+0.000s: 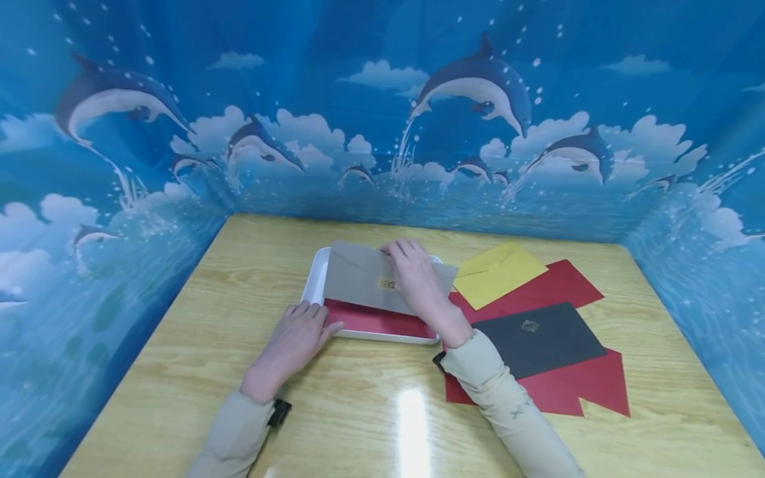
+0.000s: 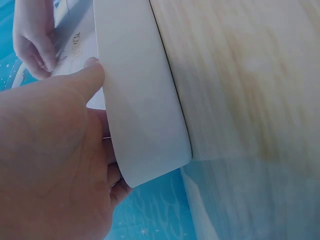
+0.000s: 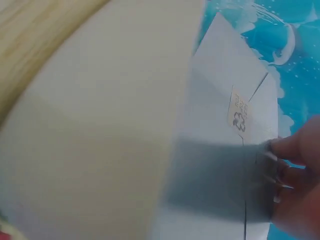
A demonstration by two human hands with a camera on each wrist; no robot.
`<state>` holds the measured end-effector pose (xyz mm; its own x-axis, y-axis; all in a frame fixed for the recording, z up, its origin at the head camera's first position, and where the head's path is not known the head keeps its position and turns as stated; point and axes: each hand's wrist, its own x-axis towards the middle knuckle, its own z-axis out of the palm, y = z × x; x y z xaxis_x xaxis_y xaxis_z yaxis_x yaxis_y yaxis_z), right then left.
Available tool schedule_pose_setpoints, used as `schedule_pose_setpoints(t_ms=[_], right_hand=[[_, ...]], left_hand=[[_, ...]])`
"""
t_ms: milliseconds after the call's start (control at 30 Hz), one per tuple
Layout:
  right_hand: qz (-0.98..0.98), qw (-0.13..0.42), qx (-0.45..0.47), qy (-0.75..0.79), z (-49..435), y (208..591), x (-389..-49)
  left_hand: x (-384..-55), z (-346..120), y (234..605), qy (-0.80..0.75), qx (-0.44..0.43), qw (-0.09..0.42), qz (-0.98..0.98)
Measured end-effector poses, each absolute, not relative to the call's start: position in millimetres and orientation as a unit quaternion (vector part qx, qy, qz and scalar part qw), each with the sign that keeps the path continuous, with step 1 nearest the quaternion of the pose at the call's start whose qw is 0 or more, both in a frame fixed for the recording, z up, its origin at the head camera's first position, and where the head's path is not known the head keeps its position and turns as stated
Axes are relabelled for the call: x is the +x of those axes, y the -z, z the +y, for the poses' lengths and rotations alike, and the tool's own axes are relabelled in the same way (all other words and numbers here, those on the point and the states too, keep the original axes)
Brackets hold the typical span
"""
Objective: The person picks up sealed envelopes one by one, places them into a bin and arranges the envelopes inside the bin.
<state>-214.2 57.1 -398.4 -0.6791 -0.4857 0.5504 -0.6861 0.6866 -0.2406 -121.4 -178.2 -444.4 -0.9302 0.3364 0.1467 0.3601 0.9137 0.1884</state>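
Note:
A grey envelope (image 1: pixel 354 279) with a gold seal lies slanted over a white tray (image 1: pixel 315 282). My right hand (image 1: pixel 415 279) pinches it by the far long edge, and the right wrist view shows the fingertips on that edge of the envelope (image 3: pixel 215 135). Beneath it, a red envelope (image 1: pixel 370 320) lies in the tray. My left hand (image 1: pixel 295 338) grips the tray's near left corner; in the left wrist view its thumb is on the rim of the tray (image 2: pixel 142 100) and the other fingers bend at the corner.
Right of the tray, a yellow envelope (image 1: pixel 499 272), a black envelope (image 1: pixel 538 338) and several red envelopes (image 1: pixel 568 285) overlap on the wooden table (image 1: pixel 335 425). A blue dolphin-print curtain (image 1: pixel 358 192) stands along the table's back and sides.

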Motion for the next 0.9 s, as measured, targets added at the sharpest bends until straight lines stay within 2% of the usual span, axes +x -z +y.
schedule_pose_setpoints(t_ms=[367,700,900], right_hand=[[-0.934,0.084,0.326,-0.120,60,421,-215],[-0.950,0.011,0.300,-0.079,67,431,-210],[-0.955,-0.001,0.288,-0.075,75,428,-208]], left_hand=[[-122,-177,444,0.109,-0.189,0.074,-0.973],[-121,-176,443,0.109,-0.190,0.076,-0.973],[-120,-177,443,0.106,-0.186,0.073,-0.974]])
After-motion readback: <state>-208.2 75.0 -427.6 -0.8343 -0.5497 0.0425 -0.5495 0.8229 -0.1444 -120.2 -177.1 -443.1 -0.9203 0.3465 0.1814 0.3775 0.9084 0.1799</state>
